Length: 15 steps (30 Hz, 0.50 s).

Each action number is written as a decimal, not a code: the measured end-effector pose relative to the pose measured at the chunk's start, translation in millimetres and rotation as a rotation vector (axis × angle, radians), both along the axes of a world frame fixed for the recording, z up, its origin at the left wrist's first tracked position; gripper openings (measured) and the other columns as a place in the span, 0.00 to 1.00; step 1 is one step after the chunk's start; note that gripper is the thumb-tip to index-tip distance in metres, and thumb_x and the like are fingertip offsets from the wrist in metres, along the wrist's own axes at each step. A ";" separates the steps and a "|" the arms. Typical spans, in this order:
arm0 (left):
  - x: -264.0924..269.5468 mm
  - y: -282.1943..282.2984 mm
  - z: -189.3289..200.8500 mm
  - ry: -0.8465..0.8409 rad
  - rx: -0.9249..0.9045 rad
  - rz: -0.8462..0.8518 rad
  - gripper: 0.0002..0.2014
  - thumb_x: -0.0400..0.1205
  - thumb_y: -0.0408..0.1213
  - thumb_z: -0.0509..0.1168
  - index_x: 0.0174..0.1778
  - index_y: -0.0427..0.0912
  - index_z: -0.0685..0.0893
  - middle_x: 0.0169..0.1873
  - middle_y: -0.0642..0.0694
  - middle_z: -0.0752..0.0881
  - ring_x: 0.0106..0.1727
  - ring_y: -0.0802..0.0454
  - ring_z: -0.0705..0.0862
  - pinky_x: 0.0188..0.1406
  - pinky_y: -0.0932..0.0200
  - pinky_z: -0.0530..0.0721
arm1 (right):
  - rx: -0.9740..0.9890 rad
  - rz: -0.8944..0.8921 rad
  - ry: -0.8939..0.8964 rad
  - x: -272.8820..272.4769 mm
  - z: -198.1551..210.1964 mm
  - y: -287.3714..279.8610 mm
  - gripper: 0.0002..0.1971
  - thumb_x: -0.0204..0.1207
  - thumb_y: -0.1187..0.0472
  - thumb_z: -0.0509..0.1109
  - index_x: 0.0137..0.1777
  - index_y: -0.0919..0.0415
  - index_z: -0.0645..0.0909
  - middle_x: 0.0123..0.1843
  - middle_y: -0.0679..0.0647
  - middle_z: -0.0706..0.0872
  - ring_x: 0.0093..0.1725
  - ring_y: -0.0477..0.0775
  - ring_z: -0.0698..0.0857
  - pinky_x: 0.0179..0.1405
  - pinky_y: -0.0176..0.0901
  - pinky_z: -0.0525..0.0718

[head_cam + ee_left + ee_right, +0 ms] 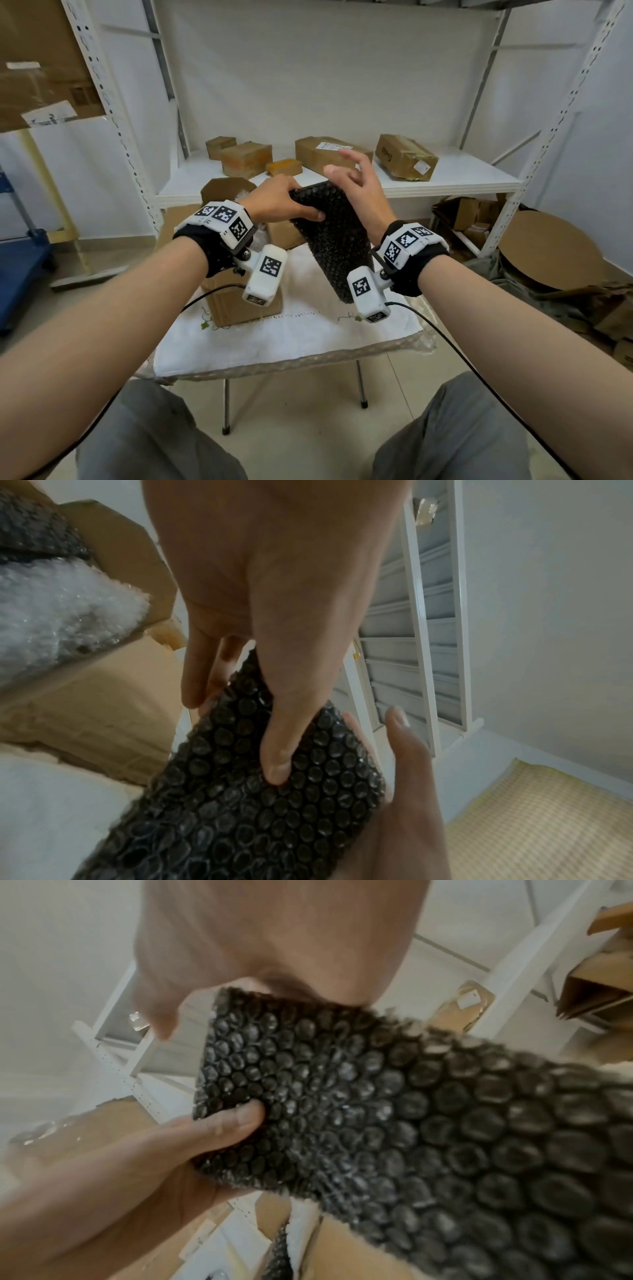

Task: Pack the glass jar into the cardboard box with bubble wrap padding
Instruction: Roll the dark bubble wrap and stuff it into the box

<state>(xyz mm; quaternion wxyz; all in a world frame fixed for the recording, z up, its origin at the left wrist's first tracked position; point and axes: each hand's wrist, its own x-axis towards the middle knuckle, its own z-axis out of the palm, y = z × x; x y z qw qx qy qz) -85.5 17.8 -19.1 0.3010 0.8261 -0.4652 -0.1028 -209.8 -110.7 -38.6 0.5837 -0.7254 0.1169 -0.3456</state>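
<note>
We sit in a white storeroom with metal shelving, before a small folding table covered by a white embroidered cloth (308,339) over a clear bubble sheet. Near to us, above the table's middle, our left hand (279,202) clamps the top corner of a black bubble-wrap sheet (337,240), thumb on the front and fingers behind; our right hand (363,181) lies against its right edge with fingers spread and relaxed, gripping nothing. Behind it, toward the table's left and far edges, stands the open brown cardboard box (239,305), with white and dark bubble wrap already showing inside in the left wrist view. We judge the risks thus: held by one corner only, the limp sheet may swing or slip and knock the box flaps; and if it goes in folded unevenly, the padding may leave glass against bare cardboard. We cannot find the glass jar in any view; whether it is inside the box, under the padding, or elsewhere, we cannot tell. The box's interior is largely hidden by our left wrist, and the right wrist view is blurred. Farthest off, taped brown parcels (406,156) sit on the shelf.
</note>
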 end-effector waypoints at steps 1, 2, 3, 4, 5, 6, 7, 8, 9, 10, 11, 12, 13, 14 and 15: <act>2.1 2.7 0.2 0.059 -0.003 -0.014 0.18 0.71 0.49 0.80 0.49 0.40 0.91 0.45 0.46 0.91 0.48 0.49 0.90 0.52 0.53 0.86 | -0.049 0.029 0.023 -0.9 -1.5 -0.6 0.29 0.73 0.50 0.77 0.73 0.47 0.73 0.59 0.48 0.87 0.63 0.45 0.83 0.68 0.43 0.78; 4.1 5.5 0.2 0.130 -0.017 -0.032 0.17 0.72 0.47 0.79 0.52 0.41 0.91 0.47 0.45 0.92 0.50 0.48 0.90 0.56 0.53 0.87 | -0.109 0.043 0.051 -1.6 -3.1 -2.1 0.32 0.70 0.48 0.80 0.73 0.45 0.72 0.63 0.50 0.84 0.64 0.46 0.82 0.67 0.44 0.80; 6.3 8.2 0.2 0.203 -0.040 -0.046 0.17 0.73 0.45 0.79 0.55 0.41 0.90 0.49 0.44 0.92 0.52 0.48 0.91 0.59 0.52 0.88 | -0.165 0.048 0.076 -2.1 -4.5 -4.4 0.35 0.68 0.47 0.82 0.73 0.43 0.71 0.66 0.50 0.81 0.65 0.47 0.81 0.67 0.46 0.80; 9.0 10.8 -0.3 0.274 -0.068 -0.048 0.18 0.74 0.43 0.78 0.58 0.41 0.89 0.52 0.42 0.92 0.53 0.48 0.91 0.60 0.51 0.88 | -0.202 0.049 0.099 -1.5 -6.7 -8.0 0.38 0.66 0.46 0.83 0.74 0.42 0.70 0.68 0.50 0.79 0.67 0.48 0.80 0.68 0.49 0.81; 11.5 13.0 -1.1 0.332 -0.098 -0.040 0.20 0.75 0.42 0.77 0.61 0.40 0.88 0.54 0.41 0.91 0.54 0.48 0.91 0.60 0.50 0.88 | -0.212 0.050 0.119 -1.2 -8.5 -11.9 0.39 0.65 0.46 0.83 0.74 0.42 0.69 0.68 0.51 0.78 0.68 0.48 0.79 0.69 0.51 0.81; 13.5 15.3 -1.9 0.372 -0.123 -0.035 0.20 0.76 0.43 0.77 0.63 0.40 0.86 0.55 0.40 0.91 0.54 0.47 0.91 0.60 0.49 0.88 | -0.205 0.052 0.138 -0.7 -9.9 -14.9 0.39 0.65 0.47 0.83 0.75 0.42 0.68 0.68 0.52 0.79 0.68 0.49 0.79 0.69 0.53 0.81; 14.8 17.6 -2.7 0.397 -0.140 -0.036 0.21 0.77 0.43 0.76 0.64 0.40 0.86 0.55 0.40 0.90 0.54 0.46 0.91 0.60 0.47 0.88 | -0.192 0.057 0.151 -0.2 -11.6 -17.4 0.40 0.66 0.49 0.83 0.76 0.43 0.67 0.67 0.54 0.79 0.68 0.49 0.79 0.69 0.55 0.81; 16.7 18.8 -4.1 0.407 -0.143 -0.039 0.20 0.77 0.43 0.75 0.64 0.40 0.85 0.56 0.40 0.90 0.55 0.45 0.91 0.61 0.46 0.87 | -0.180 0.063 0.157 0.5 -13.3 -18.9 0.40 0.66 0.51 0.83 0.76 0.43 0.67 0.66 0.56 0.80 0.68 0.51 0.80 0.68 0.57 0.82; 18.2 19.1 -5.1 0.395 -0.129 -0.051 0.20 0.78 0.44 0.75 0.64 0.41 0.85 0.56 0.41 0.90 0.56 0.45 0.90 0.63 0.45 0.86 | -0.177 0.068 0.157 1.2 -14.3 -19.9 0.39 0.66 0.53 0.83 0.76 0.43 0.67 0.65 0.57 0.81 0.67 0.53 0.81 0.67 0.60 0.83; 18.9 19.0 -5.3 0.355 -0.099 -0.068 0.21 0.77 0.45 0.75 0.65 0.43 0.85 0.56 0.42 0.90 0.56 0.46 0.90 0.64 0.45 0.86 | -0.186 0.067 0.164 2.6 -14.1 -20.3 0.39 0.66 0.55 0.83 0.75 0.45 0.68 0.65 0.57 0.82 0.66 0.55 0.83 0.66 0.60 0.84; 18.0 18.7 -4.4 0.308 -0.069 -0.083 0.21 0.76 0.46 0.76 0.65 0.45 0.85 0.56 0.45 0.90 0.56 0.49 0.90 0.64 0.47 0.86 | -0.211 0.056 0.183 4.5 -12.8 -20.5 0.39 0.67 0.57 0.83 0.75 0.46 0.68 0.65 0.55 0.81 0.65 0.56 0.83 0.65 0.59 0.84; 16.1 17.7 -2.6 0.270 -0.062 -0.088 0.22 0.75 0.48 0.77 0.64 0.48 0.85 0.55 0.47 0.90 0.56 0.51 0.89 0.63 0.50 0.86 | -0.253 0.041 0.213 6.5 -10.3 -20.3 0.39 0.67 0.58 0.83 0.76 0.48 0.68 0.64 0.53 0.81 0.64 0.56 0.83 0.65 0.57 0.84; 14.0 16.1 0.2 0.248 -0.083 -0.080 0.23 0.74 0.51 0.77 0.64 0.49 0.85 0.55 0.48 0.90 0.55 0.53 0.89 0.60 0.53 0.86 | -0.303 0.040 0.243 8.9 -7.0 -20.0 0.41 0.66 0.58 0.84 0.76 0.48 0.67 0.63 0.53 0.81 0.62 0.56 0.84 0.64 0.56 0.84; 11.6 14.8 3.9 0.232 -0.122 -0.065 0.24 0.74 0.53 0.76 0.64 0.50 0.85 0.55 0.50 0.90 0.55 0.55 0.88 0.58 0.56 0.86 | -0.359 0.059 0.271 11.2 -3.2 -19.3 0.42 0.64 0.57 0.85 0.76 0.49 0.67 0.61 0.55 0.84 0.60 0.57 0.85 0.63 0.56 0.84; 9.1 13.5 7.8 0.211 -0.164 -0.052 0.23 0.74 0.54 0.76 0.64 0.50 0.86 0.54 0.51 0.89 0.55 0.56 0.87 0.56 0.60 0.84 | -0.428 0.085 0.302 13.6 0.9 -18.3 0.44 0.62 0.56 0.85 0.77 0.50 0.66 0.58 0.58 0.86 0.58 0.57 0.86 0.61 0.55 0.85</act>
